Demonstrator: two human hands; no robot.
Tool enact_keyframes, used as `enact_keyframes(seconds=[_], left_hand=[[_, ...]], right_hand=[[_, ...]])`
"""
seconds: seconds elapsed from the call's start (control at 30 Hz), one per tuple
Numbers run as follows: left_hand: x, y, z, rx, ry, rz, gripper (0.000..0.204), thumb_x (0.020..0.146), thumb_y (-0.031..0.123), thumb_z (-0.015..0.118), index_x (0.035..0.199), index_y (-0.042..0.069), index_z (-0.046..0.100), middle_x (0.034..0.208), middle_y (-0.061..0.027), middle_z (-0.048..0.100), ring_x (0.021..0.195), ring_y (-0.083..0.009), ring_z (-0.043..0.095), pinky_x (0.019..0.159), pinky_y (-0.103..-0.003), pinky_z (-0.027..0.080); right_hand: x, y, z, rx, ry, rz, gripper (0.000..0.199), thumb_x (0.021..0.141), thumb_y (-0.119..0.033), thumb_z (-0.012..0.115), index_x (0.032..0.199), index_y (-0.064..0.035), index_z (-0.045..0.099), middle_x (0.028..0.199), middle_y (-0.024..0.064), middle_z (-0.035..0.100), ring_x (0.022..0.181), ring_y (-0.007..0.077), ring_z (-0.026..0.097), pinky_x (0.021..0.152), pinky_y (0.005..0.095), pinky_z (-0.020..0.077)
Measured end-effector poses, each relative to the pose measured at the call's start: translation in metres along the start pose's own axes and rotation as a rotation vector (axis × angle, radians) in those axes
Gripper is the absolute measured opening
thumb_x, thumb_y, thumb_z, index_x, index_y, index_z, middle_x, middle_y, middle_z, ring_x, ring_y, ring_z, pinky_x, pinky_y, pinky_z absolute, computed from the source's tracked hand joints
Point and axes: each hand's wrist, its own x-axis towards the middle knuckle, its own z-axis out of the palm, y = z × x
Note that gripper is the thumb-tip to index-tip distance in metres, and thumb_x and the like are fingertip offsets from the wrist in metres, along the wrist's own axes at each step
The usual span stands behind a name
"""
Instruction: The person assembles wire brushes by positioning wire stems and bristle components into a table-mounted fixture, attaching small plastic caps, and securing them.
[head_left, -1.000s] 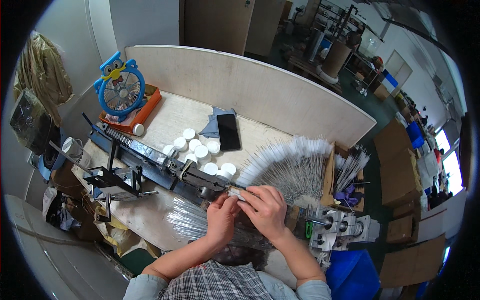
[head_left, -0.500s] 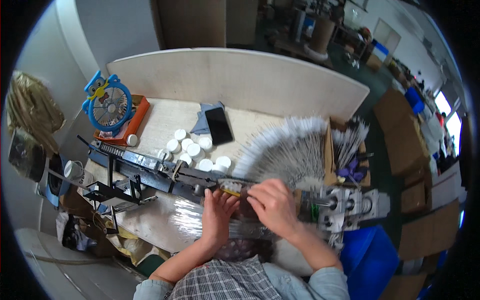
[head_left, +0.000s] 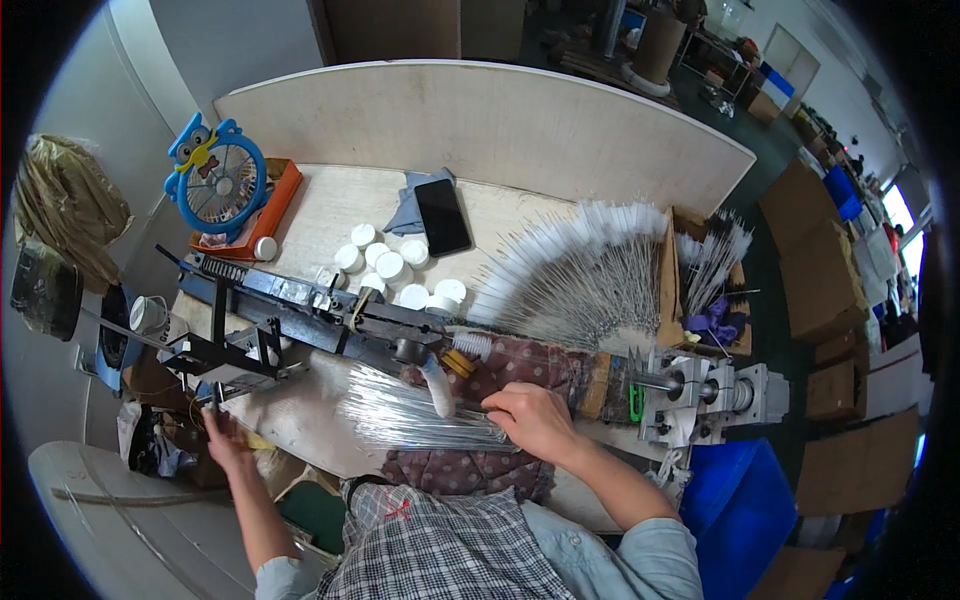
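At the left, my left hand (head_left: pixel 228 446) is held up by the lower end of a black metal frame (head_left: pixel 225 365); its fingers look outstretched and apart, slightly blurred. My right hand (head_left: pixel 535 420) is closed, thumb and fingers together, at the right end of a bundle of shiny metal wires (head_left: pixel 415 415). Whatever lies in its fingertips is too small to make out. Between the hands, a white fuzzy roll (head_left: pixel 437 388) hangs over the wires beside a yellow ringed part (head_left: pixel 458 363). Behind that part lies a white ribbed piece (head_left: pixel 468 345). A long dark metal rail (head_left: pixel 290 318) runs leftward from there.
White round caps (head_left: pixel 390 268) and a black phone (head_left: pixel 443 218) lie behind the rail. Wire-stemmed white brushes (head_left: pixel 570 265) fan out beside a cardboard box (head_left: pixel 668 280). A metal spindle machine (head_left: pixel 705 395) stands right, above a blue bin (head_left: pixel 740 510). A blue fan (head_left: pixel 220 190) stands left.
My left hand has left the middle of the bench and gone far left to the black frame. My right hand has moved slightly down and left. The yellow part and white roll now show uncovered.
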Motion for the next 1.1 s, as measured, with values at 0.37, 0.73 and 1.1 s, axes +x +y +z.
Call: enact_keyframes(seconds=[0.37,0.73,1.1], left_hand=[[-0.140,-0.050,0.086,-0.159,-0.270,-0.445,0.024,0.094,0.028,0.055,0.096,0.005,0.060,0.098,-0.0099,0.063,0.093,-0.0232,0.062,0.084,-0.037,0.053],[-0.332,-0.021,0.255,0.298,-0.816,-0.854,0.024,0.092,0.029,0.058,0.101,0.007,0.052,0.089,-0.0055,0.058,0.081,-0.0192,0.057,0.081,-0.035,0.048],[-0.303,0.013,0.237,0.437,-1.306,-0.943,0.050,0.101,0.045,0.036,0.102,0.001,0.059,0.074,-0.0098,0.062,0.059,-0.0200,0.060,0.063,-0.034,0.051]], right_hand=[[-0.033,0.013,-0.025,-0.206,-0.044,0.069,0.023,0.083,0.001,0.054,0.105,-0.0032,0.059,0.100,0.0152,0.053,0.085,0.0360,0.062,0.075,0.0453,0.0515],[-0.045,-0.005,-0.028,-0.515,-0.025,0.129,0.019,0.076,0.001,0.058,0.094,-0.0030,0.057,0.086,0.0142,0.056,0.082,0.0319,0.064,0.065,0.0404,0.0535],[-0.052,-0.002,-0.146,-0.587,0.614,0.063,0.024,0.081,0.007,0.055,0.104,0.0024,0.063,0.084,0.0148,0.061,0.069,0.0295,0.062,0.061,0.0377,0.0487]])
